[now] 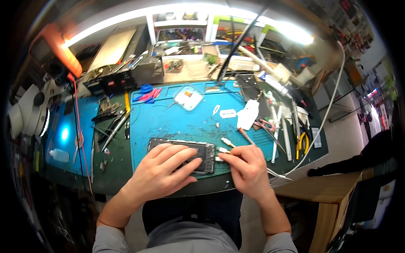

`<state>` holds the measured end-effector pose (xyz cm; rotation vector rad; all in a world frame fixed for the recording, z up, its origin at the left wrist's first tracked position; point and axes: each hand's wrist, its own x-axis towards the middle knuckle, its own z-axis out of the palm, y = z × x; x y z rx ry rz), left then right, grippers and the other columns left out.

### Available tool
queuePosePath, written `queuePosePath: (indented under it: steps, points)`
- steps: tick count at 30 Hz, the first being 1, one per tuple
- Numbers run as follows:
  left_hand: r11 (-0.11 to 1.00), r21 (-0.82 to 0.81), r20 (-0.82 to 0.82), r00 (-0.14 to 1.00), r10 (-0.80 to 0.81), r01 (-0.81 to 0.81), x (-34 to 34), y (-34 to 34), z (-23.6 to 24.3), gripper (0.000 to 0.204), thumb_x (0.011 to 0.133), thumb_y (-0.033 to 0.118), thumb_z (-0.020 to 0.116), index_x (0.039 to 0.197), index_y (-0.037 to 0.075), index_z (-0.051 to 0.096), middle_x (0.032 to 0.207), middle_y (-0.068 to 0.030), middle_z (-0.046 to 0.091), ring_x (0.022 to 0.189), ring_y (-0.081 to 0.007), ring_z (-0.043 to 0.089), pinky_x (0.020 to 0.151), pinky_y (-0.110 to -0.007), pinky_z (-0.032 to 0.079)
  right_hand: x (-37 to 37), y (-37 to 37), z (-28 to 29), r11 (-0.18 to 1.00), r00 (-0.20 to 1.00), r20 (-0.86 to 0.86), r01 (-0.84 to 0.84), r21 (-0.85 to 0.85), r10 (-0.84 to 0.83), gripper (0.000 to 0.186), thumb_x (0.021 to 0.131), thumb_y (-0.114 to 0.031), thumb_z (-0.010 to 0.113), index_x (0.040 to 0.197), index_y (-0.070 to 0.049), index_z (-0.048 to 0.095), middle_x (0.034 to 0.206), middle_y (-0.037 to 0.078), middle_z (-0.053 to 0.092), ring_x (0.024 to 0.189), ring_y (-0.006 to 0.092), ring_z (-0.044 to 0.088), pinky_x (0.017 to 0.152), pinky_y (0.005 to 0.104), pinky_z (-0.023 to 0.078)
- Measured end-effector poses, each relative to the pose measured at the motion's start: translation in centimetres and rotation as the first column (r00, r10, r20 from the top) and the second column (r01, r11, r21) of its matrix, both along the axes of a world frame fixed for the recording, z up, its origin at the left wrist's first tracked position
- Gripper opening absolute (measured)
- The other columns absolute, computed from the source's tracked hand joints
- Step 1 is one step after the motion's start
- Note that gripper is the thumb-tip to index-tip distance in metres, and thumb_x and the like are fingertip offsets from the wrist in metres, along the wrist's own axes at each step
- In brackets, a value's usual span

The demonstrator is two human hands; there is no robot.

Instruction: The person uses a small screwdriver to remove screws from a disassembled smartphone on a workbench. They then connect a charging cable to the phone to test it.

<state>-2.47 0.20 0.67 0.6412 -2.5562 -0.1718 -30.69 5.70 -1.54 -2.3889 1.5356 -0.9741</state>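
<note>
A smartphone (pixel 206 152) with its back cover off lies on the blue work mat (pixel 164 120), its dark inside facing up. My left hand (pixel 162 170) rests over it with fingers stretched out and apart, covering much of its left and near side. At the phone's right end my right hand (pixel 249 168) pinches a white cable plug (pixel 219 159). That plug's tip is close to the phone's edge; I cannot tell whether it is in the port. Two more white cable plugs (pixel 228 142) lie just beyond my right fingertips.
Beyond the phone sits a clear plastic box (pixel 188 98). White tissue (pixel 248 114), pink-handled scissors (pixel 265 124) and yellow-handled pliers (pixel 302 143) lie to the right. Tweezers and tools (pixel 114 128) lie at left, near a small bottle (pixel 59 155). A white cable (pixel 333 92) arcs past the right edge.
</note>
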Motion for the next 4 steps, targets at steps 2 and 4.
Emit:
queuePosePath:
  steps: [2,4]
  points:
    - [0.999,0.041,0.013,1.0,-0.001,0.001,0.02,0.55,-0.5,0.053,0.085,0.028,0.087,0.133,0.01,0.073,0.137,-0.0087,0.068,0.125,-0.0296,0.067,0.106,-0.046,0.054,-0.32,-0.28,0.23,0.998,0.999,-0.001,-0.045,0.053,0.045,0.035,0.086,0.004,0.071,0.117,-0.01,0.081,0.104,0.003,0.069,0.096,0.026,0.064,0.084,0.0414,0.048]
    - [0.999,0.039,0.007,1.0,-0.01,0.01,-0.36,0.71,-0.87,0.056,0.087,0.028,0.086,0.138,0.011,0.071,0.14,-0.0095,0.067,0.127,-0.0303,0.066,0.11,-0.046,0.053,-0.67,-0.23,0.69,0.995,0.993,-0.094,-0.061,0.074,0.068,0.037,0.087,0.002,0.072,0.12,-0.012,0.081,0.107,0.005,0.069,0.097,0.0276,0.064,0.086,0.0422,0.049]
